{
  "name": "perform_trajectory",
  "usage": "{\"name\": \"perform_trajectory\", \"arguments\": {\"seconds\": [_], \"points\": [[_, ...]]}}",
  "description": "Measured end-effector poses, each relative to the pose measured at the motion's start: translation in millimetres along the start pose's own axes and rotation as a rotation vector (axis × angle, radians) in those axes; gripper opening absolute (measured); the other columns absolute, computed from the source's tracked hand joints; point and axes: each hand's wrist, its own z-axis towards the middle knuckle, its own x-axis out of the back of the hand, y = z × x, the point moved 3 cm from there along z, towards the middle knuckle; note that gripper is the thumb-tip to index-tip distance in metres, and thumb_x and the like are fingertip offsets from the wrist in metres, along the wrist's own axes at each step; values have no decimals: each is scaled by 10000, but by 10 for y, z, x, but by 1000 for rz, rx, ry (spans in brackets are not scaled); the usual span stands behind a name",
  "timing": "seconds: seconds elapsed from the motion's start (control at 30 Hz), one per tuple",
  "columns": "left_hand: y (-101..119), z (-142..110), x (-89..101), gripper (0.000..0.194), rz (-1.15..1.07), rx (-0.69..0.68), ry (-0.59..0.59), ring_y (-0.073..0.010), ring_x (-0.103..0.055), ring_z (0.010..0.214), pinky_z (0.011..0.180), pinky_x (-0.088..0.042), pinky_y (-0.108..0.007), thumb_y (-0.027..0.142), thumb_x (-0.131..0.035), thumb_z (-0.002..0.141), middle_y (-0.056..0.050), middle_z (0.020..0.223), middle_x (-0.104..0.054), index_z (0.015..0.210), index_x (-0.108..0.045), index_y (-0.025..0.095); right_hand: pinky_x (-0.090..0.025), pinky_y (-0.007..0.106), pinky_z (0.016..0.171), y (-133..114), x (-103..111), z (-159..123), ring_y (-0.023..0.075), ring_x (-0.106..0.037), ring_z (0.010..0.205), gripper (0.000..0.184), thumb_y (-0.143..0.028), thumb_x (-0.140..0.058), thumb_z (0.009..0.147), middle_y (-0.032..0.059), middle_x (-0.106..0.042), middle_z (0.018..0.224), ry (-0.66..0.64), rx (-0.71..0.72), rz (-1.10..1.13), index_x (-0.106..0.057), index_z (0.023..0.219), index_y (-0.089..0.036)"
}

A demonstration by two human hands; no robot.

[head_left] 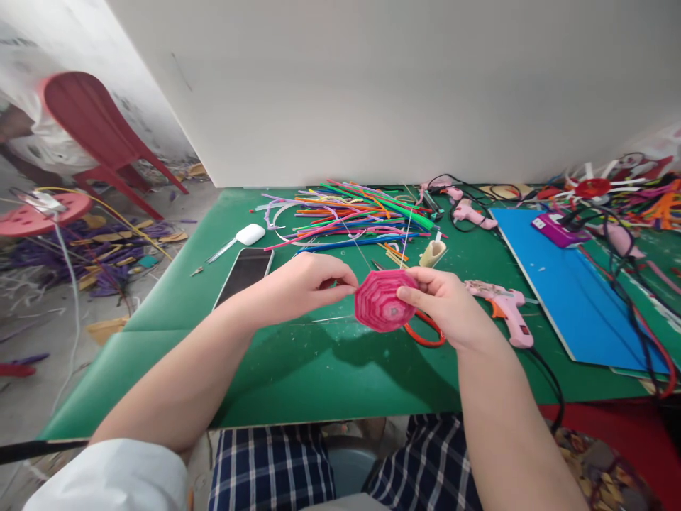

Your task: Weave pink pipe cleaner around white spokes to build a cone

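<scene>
Pink and magenta bands spiral round a flat, roughly eight-sided woven disc (384, 301), held above the middle of the green desk (298, 369), toward its near edge. Both hands are clamped on it: the left hand (303, 284) pinches the disc's left rim between thumb and fingertips, and the right hand (450, 305) grips the right rim, thumb lying on its face. Two thin pale strands rise from the disc toward the far edge. Just behind the right hand lie orange-handled scissors (425, 333), partly hidden, and a pink plastic glue gun (505, 309) with an orange trigger, its black cord trailing over the near edge. Left of the hands a dark, glossy phone (245, 273) lies flat, with a smooth white earbud case (250, 234) beyond it. Farther back, a loose heap of many-coloured straws (351, 213) spreads across the desk, thin and tubular. A smooth blue sheet (574, 298) covers the right side, a second pink glue gun (471, 213) near its far corner. Toward the far right corner, tangled black cables and more coloured strips pile up.
</scene>
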Motion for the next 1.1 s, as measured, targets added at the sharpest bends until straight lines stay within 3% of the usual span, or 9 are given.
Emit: {"name": "perform_trajectory", "arguments": {"seconds": [0.33, 0.57, 0.77, 1.1], "points": [[-19, 10, -3, 202, -66, 33, 1, -109, -554, 671, 599, -420, -211, 263, -450, 856, -7, 781, -641, 845, -629, 170, -521, 316, 743, -13, 16, -13, 181, -643, 821, 303, -355, -691, 698, 52, -696, 915, -1, 14, -18, -667, 947, -184], [-30, 0, 3, 261, -210, 76, 11, -137, -615, 900, 774, -476, -230, 280, -477, 856, -3, 1020, -678, 1060, -625, 215, -515, 284, 703, -9, -54, -3, 165, -648, 786, 281, -339, -681, 708, 50, -701, 918, -67, -17, -56, -670, 936, -175], [-51, 34, -40, 226, -276, 187, 30, -143, -638, 794, 712, -495, -235, 328, -541, 814, 2, 887, -709, 924, -678, 187, -509, 266, 681, -12, -81, 0, 146, -643, 750, 266, -326, -678, 712, 46, -702, 910, -74, -29, -61, -666, 924, -167], [-27, 22, -36, 190, -286, 207, 68, -129, -634, 779, 697, -486, -217, 307, -537, 816, 21, 848, -705, 865, -680, 192, -501, 245, 669, -13, -90, 1, 134, -639, 734, 222, -293, -676, 713, 31, -705, 871, -75, -26, -53, -670, 899, -171]]}}
